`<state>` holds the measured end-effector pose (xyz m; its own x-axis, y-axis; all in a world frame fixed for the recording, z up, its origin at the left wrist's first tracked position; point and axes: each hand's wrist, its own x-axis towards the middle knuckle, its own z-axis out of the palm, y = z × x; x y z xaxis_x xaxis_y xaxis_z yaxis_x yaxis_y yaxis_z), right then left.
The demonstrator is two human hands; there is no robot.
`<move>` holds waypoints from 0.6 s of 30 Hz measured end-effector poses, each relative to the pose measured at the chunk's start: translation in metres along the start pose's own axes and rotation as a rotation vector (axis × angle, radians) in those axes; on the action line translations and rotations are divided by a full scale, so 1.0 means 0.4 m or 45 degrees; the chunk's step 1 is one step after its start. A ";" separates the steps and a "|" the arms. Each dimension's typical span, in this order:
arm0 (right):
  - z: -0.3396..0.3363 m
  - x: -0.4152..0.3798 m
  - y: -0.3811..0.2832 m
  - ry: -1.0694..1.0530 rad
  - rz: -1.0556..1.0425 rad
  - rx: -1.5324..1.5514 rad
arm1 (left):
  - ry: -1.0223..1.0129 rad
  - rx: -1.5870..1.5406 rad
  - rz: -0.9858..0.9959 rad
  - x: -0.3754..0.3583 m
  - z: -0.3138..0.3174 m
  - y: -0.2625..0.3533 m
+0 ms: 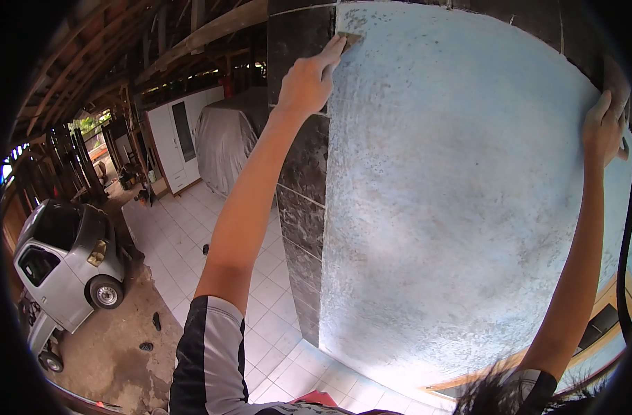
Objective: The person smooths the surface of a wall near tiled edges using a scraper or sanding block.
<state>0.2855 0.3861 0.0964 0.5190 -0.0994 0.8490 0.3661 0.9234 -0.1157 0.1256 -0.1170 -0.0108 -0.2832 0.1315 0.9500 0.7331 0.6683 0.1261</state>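
My left hand [310, 81] reaches up to the top left corner of a pale blue wall panel [454, 173]. Its fingers are closed on a small flat brown piece [348, 38] that looks like sandpaper, pressed to the painted surface beside the dark tile border [302, 152]. At the panel's upper right edge, my right hand [605, 128] lies against the wall with fingers stretched upward. The paint is patchy, with grey, rough spots along the left side and bottom.
White floor tiles [184, 228] lie below on the left. Farther off are a silver vehicle [74, 256], a white cabinet [177, 138] and a bulky covered object [222, 142]. A dark cable [627, 242] hangs at the right, near a wood-framed opening [603, 321].
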 end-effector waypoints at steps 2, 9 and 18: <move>-0.025 -0.002 -0.021 0.006 -0.010 0.003 | 0.054 0.035 0.026 0.031 0.001 -0.010; -0.054 0.002 -0.047 0.015 -0.026 -0.080 | -0.005 0.025 -0.014 -0.036 -0.002 0.010; -0.020 -0.004 -0.007 -0.087 0.031 0.091 | 0.038 0.122 -0.002 0.025 -0.011 0.002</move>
<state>0.2899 0.3808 0.0912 0.4724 -0.0538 0.8798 0.2967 0.9496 -0.1013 0.1263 -0.1183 0.0002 -0.2649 0.1092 0.9581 0.6697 0.7357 0.1013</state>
